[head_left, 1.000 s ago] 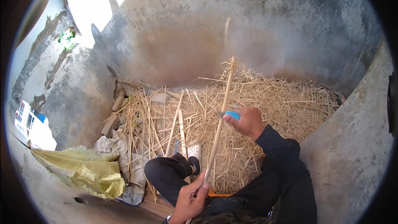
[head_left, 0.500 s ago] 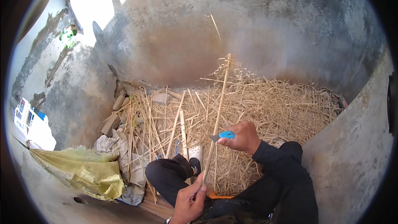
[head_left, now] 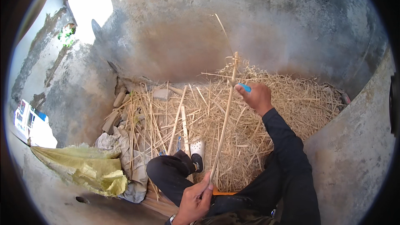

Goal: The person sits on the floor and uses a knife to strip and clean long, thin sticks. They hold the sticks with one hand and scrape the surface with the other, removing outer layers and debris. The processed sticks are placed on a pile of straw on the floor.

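My left hand (head_left: 196, 202) is closed around the lower end of a long, pale bamboo stick (head_left: 223, 135), which slants up and away from me. In my right hand (head_left: 257, 98) is a knife with a blue handle (head_left: 243, 87). Its blade meets the stick near the far end, though my fingers and the stick partly hide it. A thin curled strip stands out at the stick's far tip, in front of the wall.
A heap of pale shavings (head_left: 283, 108) spreads along the far wall (head_left: 187, 37). Several split strips (head_left: 154, 121) lie left of my white clog (head_left: 197, 148). A yellow-green sack (head_left: 83, 168) hangs over the low wall at left. Another concrete wall (head_left: 350, 154) rises at right.
My right hand has slid the knife along the stick, away from me, from its lower half to near its far end. The left hand keeps its grip, slightly lower right.
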Motion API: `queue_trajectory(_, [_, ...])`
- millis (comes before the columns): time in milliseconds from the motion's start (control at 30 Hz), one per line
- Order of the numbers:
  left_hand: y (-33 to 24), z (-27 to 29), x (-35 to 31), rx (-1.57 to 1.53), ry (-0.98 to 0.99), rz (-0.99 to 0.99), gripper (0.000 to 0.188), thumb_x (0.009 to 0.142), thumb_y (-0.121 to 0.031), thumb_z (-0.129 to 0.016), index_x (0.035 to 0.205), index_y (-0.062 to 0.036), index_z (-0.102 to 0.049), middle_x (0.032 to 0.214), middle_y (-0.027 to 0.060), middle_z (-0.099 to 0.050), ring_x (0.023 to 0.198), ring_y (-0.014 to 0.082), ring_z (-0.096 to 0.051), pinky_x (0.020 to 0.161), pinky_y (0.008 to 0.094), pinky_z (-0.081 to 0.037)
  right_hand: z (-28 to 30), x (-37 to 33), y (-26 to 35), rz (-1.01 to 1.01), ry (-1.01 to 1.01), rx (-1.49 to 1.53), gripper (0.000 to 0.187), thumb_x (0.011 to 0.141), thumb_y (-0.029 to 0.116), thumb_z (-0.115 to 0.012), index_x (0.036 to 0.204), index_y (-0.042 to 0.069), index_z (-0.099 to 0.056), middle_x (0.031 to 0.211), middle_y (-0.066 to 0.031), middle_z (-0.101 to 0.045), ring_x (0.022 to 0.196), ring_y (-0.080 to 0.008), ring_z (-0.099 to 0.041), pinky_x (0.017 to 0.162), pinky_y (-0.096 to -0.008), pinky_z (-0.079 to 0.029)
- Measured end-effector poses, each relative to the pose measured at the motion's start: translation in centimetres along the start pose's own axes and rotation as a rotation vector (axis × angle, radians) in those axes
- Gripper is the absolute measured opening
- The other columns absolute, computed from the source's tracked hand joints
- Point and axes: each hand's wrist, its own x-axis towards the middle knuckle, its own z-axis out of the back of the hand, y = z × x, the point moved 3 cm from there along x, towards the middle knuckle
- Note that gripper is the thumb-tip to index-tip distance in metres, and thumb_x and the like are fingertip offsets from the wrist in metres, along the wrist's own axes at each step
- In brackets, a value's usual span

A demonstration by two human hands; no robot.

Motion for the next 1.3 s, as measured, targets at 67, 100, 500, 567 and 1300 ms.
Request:
queue_trajectory(67, [0.2, 0.0, -0.5, -0.003, 0.027, 0.006, 0.039, 0.095, -0.002, -0.051, 0.133, 0.0043, -0.049, 0.068, -0.0028, -0.049, 0.063, 0.0032, -0.043, 0.056, 0.0189, -0.036, -0.4, 1.4, -1.4, -0.071, -0.010, -0.066, 0.082, 0.079, 0.080, -0.043, 0.050, 0.005, -0.055, 0.046, -0.0113, -0.051, 0.044, -0.0270, -0.055, 0.043, -0.0404, -0.042])
queue_trajectory(100, [0.4, -0.3, -0.7, -0.005, 0.060, -0.008, 0.039, 0.095, -0.002, -0.051, 0.133, 0.0039, -0.049, 0.068, -0.0024, -0.049, 0.062, 0.0034, -0.043, 0.056, 0.0189, -0.037, 0.3, 2.0, -3.1, -0.084, -0.067, -0.080, 0.082, 0.079, 0.081, -0.042, 0.051, 0.005, -0.055, 0.047, -0.0117, -0.051, 0.044, -0.0279, -0.056, 0.043, -0.0411, -0.042])
queue_trajectory(500, [3.3, 1.6, 1.4, -0.701, 0.043, 0.302, 0.042, 0.100, -0.014, -0.045, 0.141, -0.0022, -0.041, 0.067, 0.0016, -0.048, 0.041, 0.0042, -0.039, 0.039, 0.0177, -0.034, 3.7, -7.7, 6.9, 0.441, 0.144, 0.089, 0.071, 0.077, 0.077, -0.051, 0.050, 0.011, -0.059, 0.041, -0.0057, -0.047, 0.037, -0.0230, -0.050, 0.039, -0.0377, -0.039])
queue_trajectory(567, [3.0, 1.4, 1.7, -0.723, 0.068, 0.303, 0.042, 0.100, -0.014, -0.045, 0.140, -0.0024, -0.041, 0.067, 0.0017, -0.048, 0.041, 0.0041, -0.038, 0.039, 0.0175, -0.033, 3.6, -9.5, 7.6, 0.493, 0.302, 0.043, 0.076, 0.076, 0.081, -0.047, 0.054, 0.009, -0.063, 0.040, -0.0048, -0.048, 0.037, -0.0212, -0.052, 0.039, -0.0362, -0.039])
queue_trajectory(1300, [1.3, 0.6, 0.1, -0.498, 0.065, 0.284, 0.042, 0.100, -0.015, -0.047, 0.140, -0.0020, -0.043, 0.067, -0.0019, -0.048, 0.045, 0.0017, -0.037, 0.041, 0.0174, -0.030, 2.0, -7.2, 4.8, 0.330, 0.087, 0.178, 0.076, 0.078, 0.080, -0.046, 0.053, 0.010, -0.062, 0.041, -0.0069, -0.049, 0.040, -0.0255, -0.055, 0.041, -0.0370, -0.041])
